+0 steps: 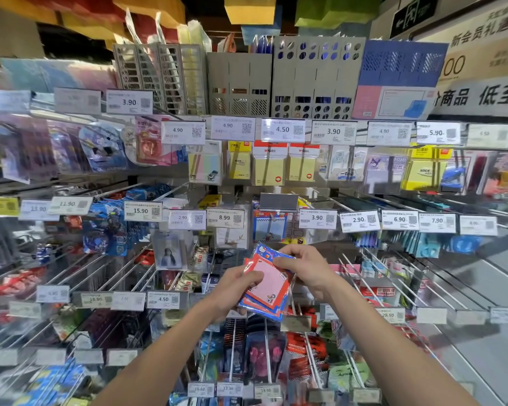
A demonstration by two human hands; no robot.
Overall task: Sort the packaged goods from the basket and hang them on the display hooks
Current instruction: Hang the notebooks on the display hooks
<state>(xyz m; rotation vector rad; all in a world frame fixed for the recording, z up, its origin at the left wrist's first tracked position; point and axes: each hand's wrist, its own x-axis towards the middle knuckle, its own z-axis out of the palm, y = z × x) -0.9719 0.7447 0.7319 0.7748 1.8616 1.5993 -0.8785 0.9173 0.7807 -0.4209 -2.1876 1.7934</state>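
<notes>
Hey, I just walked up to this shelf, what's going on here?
A person is restocking a stationery wall of display hooks and price tags. Both hands hold a small stack of memo pad packets with red and blue borders. The left hand grips its lower left side and the right hand pinches its top edge. The stack is off the hooks, just below a similar blue-bordered hanging pad. No basket is in view.

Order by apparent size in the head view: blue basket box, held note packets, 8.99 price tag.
1. blue basket box
2. note packets, nearer the camera, so unsure
3. 8.99 price tag
</notes>
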